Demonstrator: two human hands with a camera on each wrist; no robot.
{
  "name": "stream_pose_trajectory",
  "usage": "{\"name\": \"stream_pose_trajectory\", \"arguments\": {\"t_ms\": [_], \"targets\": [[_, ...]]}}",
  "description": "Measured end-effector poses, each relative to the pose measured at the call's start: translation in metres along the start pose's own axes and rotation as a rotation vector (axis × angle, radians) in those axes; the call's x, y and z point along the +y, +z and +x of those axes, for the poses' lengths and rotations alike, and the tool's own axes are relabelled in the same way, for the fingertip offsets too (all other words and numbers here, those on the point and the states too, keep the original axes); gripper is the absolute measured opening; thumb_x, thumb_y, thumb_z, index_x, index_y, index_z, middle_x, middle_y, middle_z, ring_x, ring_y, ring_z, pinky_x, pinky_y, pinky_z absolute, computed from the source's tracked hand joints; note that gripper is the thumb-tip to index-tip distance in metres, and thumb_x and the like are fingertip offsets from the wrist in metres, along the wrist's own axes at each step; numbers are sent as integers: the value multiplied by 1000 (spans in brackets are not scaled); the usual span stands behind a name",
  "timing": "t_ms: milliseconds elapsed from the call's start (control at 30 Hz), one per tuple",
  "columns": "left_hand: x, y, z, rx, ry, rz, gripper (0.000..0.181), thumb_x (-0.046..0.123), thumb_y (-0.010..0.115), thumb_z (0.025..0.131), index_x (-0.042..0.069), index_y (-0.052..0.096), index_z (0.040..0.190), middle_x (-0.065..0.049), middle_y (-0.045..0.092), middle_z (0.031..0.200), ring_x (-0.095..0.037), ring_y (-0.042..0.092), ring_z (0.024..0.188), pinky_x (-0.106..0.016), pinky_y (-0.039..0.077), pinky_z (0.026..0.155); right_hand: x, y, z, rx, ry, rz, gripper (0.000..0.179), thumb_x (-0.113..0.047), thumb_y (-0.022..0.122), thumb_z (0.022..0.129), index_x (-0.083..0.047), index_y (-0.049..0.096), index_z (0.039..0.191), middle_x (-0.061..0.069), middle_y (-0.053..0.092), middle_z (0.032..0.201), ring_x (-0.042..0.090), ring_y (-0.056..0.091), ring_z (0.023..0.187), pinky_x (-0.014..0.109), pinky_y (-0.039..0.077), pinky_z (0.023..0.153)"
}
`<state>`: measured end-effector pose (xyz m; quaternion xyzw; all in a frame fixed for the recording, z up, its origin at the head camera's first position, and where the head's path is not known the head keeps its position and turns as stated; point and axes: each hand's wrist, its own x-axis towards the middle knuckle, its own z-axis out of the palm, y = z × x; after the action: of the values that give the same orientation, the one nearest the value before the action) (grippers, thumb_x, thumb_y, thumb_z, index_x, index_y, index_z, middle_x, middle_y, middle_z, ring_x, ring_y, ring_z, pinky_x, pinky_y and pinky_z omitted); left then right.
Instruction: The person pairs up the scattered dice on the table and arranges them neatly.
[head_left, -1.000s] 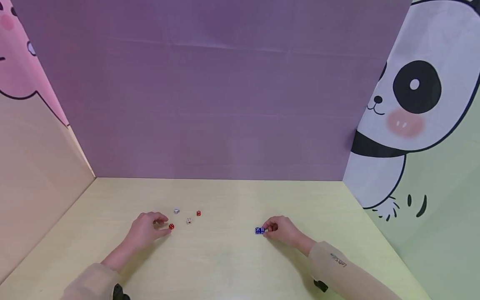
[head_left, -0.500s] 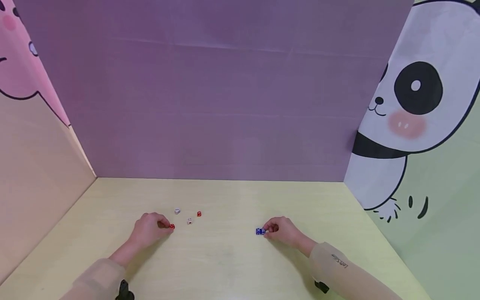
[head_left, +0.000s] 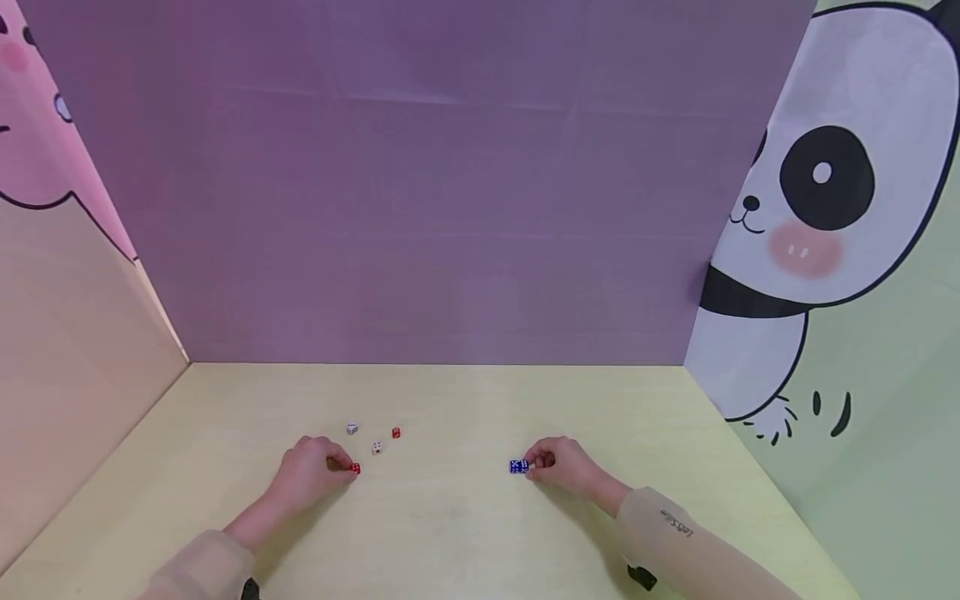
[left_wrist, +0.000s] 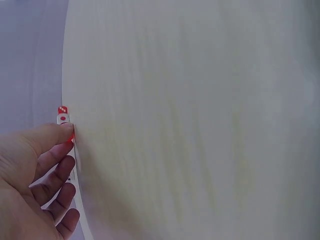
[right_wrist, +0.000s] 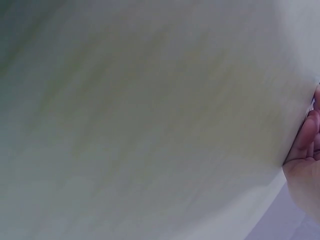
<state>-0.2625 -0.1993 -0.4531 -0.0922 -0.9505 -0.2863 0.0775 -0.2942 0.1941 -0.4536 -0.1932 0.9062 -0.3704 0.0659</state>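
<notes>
Between thumb and forefinger, my left hand point(head_left: 309, 473) pinches a red die point(head_left: 356, 468); in the left wrist view only a sliver of that die point(left_wrist: 71, 136) shows past the thumb, and the other fingers are loosely bent. My right hand point(head_left: 564, 465) holds the right end of a pair of blue dice point(head_left: 515, 467) with thumb and fingertips. The two blue dice sit side by side, touching. In the right wrist view, only part of the right hand point(right_wrist: 304, 175) shows at the edge and the dice are mostly hidden.
Just beyond the left hand lie a white die point(head_left: 352, 429), another white die point(head_left: 377, 448) and a second red die point(head_left: 396, 432), set apart on the pale wooden table point(head_left: 450, 542). A purple wall point(head_left: 450, 208) closes off the back, with printed panels at both sides.
The left fingers have closed on the red die, and that hand has carried it a little right and nearer to me. My right hand stays at the blue dice.
</notes>
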Motion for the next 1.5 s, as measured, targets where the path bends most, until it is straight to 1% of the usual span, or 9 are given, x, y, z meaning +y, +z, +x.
{"name": "stream_pose_trajectory", "arguments": {"t_ms": [167,333,467,667,900,1067,1233,1400,1500], "targets": [[10,6,-2,-3,33,23,10,13,81,69,15,72,73,7,63,74,-17,48,79,-42,39,75,2,2,0,6,-21,-9,13,-7,74,80,-4,67,90,-2,53,74,13,46,70,19,38,58],[22,11,-4,0,56,46,11,13,82,68,17,72,71,9,62,71,-15,48,78,-42,40,74,3,3,0,15,-15,-20,12,-8,74,80,-6,67,90,-3,52,74,11,46,69,18,38,58],[32,15,-5,0,66,41,12,13,82,68,18,71,70,10,61,70,-14,48,78,-42,40,74,4,3,-1,20,-13,-33,12,-8,73,80,-7,67,90,-3,52,74,11,46,69,18,39,59],[46,25,-4,5,89,41,15,13,83,66,20,70,66,13,60,68,-12,47,75,-40,40,72,4,1,-4,30,-18,-21,14,-8,74,80,-7,67,92,-2,54,76,14,48,71,19,41,60],[62,32,-6,5,107,19,15,12,83,65,19,70,65,12,58,66,-12,46,73,-39,39,71,7,-7,-10,60,-21,-19,17,-12,75,79,-6,68,93,-2,59,77,11,50,70,19,43,59],[74,38,-7,-5,127,10,16,11,84,65,17,69,64,10,56,65,-13,45,72,-38,38,70,6,-10,-17,39,-25,-41,17,-11,75,79,-4,68,92,-3,58,75,9,48,68,18,42,57],[83,47,-6,-18,151,14,15,12,83,65,17,69,64,10,54,65,-13,43,71,-36,36,69,1,-10,-23,13,-36,-27,16,-9,74,79,-3,68,92,-2,59,75,8,49,67,19,43,56],[92,56,-3,-13,194,15,14,13,82,66,17,69,64,9,55,65,-13,42,70,-34,35,68,-2,-10,-24,-7,-47,-32,15,-8,74,79,-4,68,93,-2,59,76,7,50,68,18,44,57],[101,59,-3,-23,210,8,14,12,82,66,16,69,64,8,55,65,-13,43,70,-35,35,68,-1,-11,-23,-31,-59,-36,15,-8,74,80,-4,68,93,-3,59,76,7,50,67,18,43,57]]}}
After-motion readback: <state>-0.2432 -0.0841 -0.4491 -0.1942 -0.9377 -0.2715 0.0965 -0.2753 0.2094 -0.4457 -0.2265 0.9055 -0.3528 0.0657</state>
